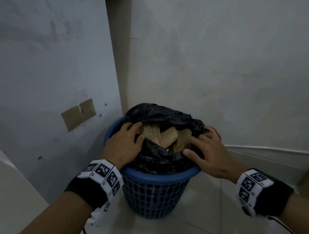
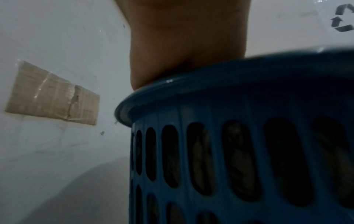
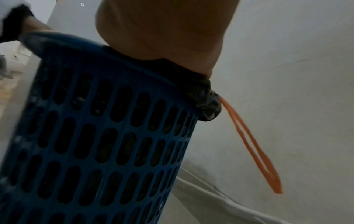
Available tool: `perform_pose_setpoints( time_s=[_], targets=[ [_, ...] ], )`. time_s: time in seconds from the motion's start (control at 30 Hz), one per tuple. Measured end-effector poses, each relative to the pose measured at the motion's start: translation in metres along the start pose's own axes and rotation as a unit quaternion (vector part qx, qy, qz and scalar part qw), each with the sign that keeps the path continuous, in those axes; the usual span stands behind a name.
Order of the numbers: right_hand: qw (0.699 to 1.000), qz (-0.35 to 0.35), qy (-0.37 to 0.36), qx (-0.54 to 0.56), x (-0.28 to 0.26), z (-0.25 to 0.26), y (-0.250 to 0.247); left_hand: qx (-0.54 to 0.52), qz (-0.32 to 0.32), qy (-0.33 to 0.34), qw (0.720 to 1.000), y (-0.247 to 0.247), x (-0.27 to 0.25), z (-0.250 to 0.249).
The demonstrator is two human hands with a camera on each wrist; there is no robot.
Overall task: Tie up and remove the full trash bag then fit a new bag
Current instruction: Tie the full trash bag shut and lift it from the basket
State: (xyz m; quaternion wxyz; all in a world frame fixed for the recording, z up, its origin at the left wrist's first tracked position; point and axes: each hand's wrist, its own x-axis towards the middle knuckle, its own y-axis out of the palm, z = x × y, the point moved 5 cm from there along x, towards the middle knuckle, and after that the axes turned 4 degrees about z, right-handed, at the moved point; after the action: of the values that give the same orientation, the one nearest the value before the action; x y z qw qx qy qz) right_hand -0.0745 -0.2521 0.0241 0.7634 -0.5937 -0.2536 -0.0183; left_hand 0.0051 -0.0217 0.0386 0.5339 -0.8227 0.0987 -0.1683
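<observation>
A blue slotted plastic basket [image 1: 158, 177] stands on the floor in a wall corner, lined with a black trash bag [image 1: 155, 113] stuffed with brown cardboard and paper scraps [image 1: 167, 134]. My left hand [image 1: 126, 141] lies spread on the bag's left edge, fingers reaching over the trash and thumb on the black plastic. My right hand [image 1: 205, 150] rests on the bag's right edge with fingers spread and slightly bent. An orange drawstring loop [image 3: 254, 145] hangs outside the basket [image 3: 95, 121] on the right. In the wrist views only the heels of the hands show above the rim [image 2: 229, 91].
Walls close in behind and on both sides of the basket. A taped brown patch [image 1: 78, 114] is on the left wall. A white curved pipe or edge [image 1: 277, 149] runs along the floor at right. Light floor tiles [image 1: 200, 221] lie in front of the basket.
</observation>
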Motion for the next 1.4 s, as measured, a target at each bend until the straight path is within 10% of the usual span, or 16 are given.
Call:
perform_pose_setpoints(
  time_s=[0.2, 0.33, 0.47, 0.63, 1.07, 1.4],
  targets=[
    [1.0, -0.005, 0.013, 0.004, 0.005, -0.01, -0.01, -0.037, -0.089, -0.128, 0.987, -0.011, -0.001, 0.012],
    [0.997, -0.06, 0.035, 0.035, 0.01, -0.01, -0.018, 0.043, -0.002, -0.191, 0.981, -0.019, -0.002, 0.038],
    [0.991, -0.127, 0.034, 0.04, 0.021, 0.008, -0.027, -0.132, -0.014, -0.11, 0.985, -0.033, -0.004, 0.051],
    [0.984, -0.146, 0.002, 0.097, 0.038, 0.043, -0.03, -0.384, -0.012, -0.109, 0.917, -0.044, -0.009, 0.052],
    [0.968, 0.024, -0.043, 0.247, 0.055, 0.115, 0.001, -0.565, -0.005, -0.025, 0.824, -0.066, -0.019, 0.011],
    [0.986, -0.042, -0.076, 0.141, 0.044, 0.125, 0.003, -0.604, 0.031, -0.006, 0.796, -0.069, -0.022, -0.004]
  ],
)
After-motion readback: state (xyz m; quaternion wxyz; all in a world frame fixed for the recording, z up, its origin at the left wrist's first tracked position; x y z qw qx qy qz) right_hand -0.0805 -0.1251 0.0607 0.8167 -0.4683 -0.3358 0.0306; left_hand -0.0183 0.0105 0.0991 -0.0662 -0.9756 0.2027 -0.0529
